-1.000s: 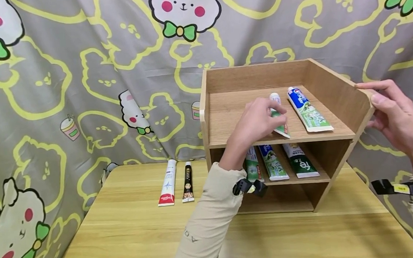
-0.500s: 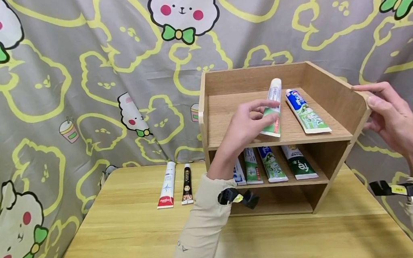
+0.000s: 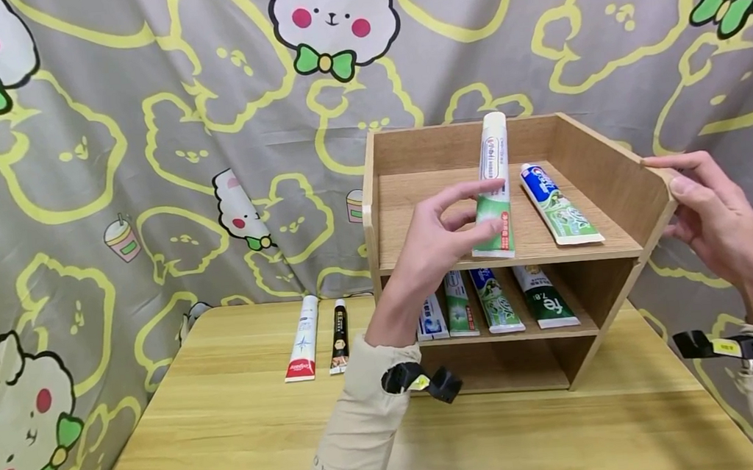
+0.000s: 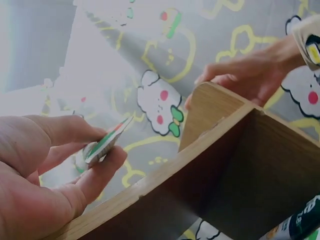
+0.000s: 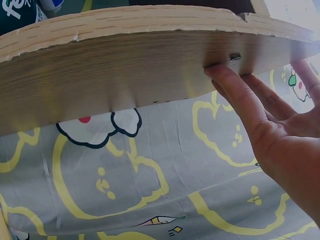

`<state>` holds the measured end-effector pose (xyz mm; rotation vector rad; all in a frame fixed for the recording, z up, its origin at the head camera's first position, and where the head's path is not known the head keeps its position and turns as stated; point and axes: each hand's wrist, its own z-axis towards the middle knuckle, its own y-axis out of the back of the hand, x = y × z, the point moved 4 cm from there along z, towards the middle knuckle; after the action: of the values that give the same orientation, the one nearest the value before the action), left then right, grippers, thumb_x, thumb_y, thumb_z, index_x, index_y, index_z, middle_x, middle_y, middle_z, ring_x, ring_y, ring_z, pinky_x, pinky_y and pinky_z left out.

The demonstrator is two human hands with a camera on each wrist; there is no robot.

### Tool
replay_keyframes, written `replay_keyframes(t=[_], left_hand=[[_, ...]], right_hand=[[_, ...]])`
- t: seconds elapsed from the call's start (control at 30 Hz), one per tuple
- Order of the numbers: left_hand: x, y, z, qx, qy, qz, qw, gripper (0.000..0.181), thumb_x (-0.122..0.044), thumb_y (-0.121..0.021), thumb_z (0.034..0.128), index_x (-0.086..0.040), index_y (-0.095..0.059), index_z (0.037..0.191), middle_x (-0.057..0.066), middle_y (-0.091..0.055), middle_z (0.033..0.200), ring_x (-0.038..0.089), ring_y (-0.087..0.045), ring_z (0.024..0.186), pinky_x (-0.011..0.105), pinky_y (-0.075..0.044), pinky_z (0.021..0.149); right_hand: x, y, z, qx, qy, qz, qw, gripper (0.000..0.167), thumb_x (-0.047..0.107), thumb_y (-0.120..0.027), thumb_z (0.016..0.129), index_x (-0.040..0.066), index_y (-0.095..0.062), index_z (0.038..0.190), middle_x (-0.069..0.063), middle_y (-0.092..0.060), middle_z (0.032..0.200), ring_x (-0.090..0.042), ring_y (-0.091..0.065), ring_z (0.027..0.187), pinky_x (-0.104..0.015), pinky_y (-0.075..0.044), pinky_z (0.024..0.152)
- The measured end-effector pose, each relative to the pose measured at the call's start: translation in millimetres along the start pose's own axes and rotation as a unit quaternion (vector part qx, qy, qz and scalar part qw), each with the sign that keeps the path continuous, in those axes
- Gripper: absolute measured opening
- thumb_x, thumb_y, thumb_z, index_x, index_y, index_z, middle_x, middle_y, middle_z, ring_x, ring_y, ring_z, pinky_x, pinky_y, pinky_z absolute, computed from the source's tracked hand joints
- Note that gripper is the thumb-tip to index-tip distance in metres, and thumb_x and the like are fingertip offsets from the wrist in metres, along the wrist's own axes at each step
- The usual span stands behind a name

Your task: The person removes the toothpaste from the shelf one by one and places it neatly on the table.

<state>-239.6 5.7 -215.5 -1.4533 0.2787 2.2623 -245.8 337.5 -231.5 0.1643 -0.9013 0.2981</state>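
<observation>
My left hand (image 3: 433,238) pinches a white and green toothpaste tube (image 3: 494,148) near its flat end, thumb on one side and fingers on the other. The tube is tilted cap-up above the top board of a small wooden shelf (image 3: 406,196). From the left wrist, the tube's crimped end (image 4: 102,148) shows edge-on between thumb and fingers. To its right a blue and green toothpaste tube (image 3: 561,206) lies on the same board. My right hand (image 3: 723,219) holds the front corner of the shelf's right side panel (image 5: 125,70), with several fingertips against its outer face.
On the middle level lie several toothpaste tubes, including a dark green one (image 3: 547,299) and a blue and green one (image 3: 498,303). A white and red tube (image 3: 302,340) and a slim black tube (image 3: 339,337) lie on the table (image 3: 232,431) left of the shelf. A patterned curtain (image 3: 209,130) hangs behind.
My left hand has lifted the white and green toothpaste tube from the top board and drawn it left and nearer, cap rising. My right hand stays on the side panel.
</observation>
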Motion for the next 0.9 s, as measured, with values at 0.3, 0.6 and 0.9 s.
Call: replay_keyframes(t=[0.3,0.6,0.9], left_hand=[[-2.6,-1.5,-12.3,-0.007,-0.055,-0.004,0.9985,0.045,0.004,-0.077,0.0885,-0.002,-0.067,0.132,0.003,-0.06,0.131,0.022,-0.069,0.105,0.036,-0.062,0.077],[-4.7,2.4,-26.5,-0.023,-0.114,0.039,0.9925,0.043,0.006,-0.076,0.0885,0.003,-0.067,0.13,0.01,-0.061,0.129,0.025,-0.067,0.111,0.042,-0.06,0.088],[-6.1,1.3,-42.1,-0.008,-0.129,0.034,0.991,0.044,0.01,-0.074,0.0873,0.004,-0.066,0.13,0.011,-0.057,0.131,0.024,-0.067,0.111,0.043,-0.062,0.083]], right_hand=[[1.6,-0.5,-0.6,0.002,-0.001,-0.004,1.0,0.043,-0.003,-0.029,0.108,0.001,-0.043,0.148,-0.012,-0.046,0.134,-0.015,-0.066,0.096,-0.023,-0.06,0.072],[1.8,-2.0,-1.0,-0.013,-0.013,-0.043,0.9989,0.042,0.0,-0.033,0.108,0.004,-0.044,0.149,-0.011,-0.046,0.133,-0.015,-0.065,0.094,-0.021,-0.059,0.072],[2.1,-1.8,-1.7,-0.014,-0.011,-0.043,0.9989,0.042,0.0,-0.033,0.108,0.004,-0.044,0.149,-0.011,-0.045,0.133,-0.015,-0.064,0.094,-0.021,-0.059,0.072]])
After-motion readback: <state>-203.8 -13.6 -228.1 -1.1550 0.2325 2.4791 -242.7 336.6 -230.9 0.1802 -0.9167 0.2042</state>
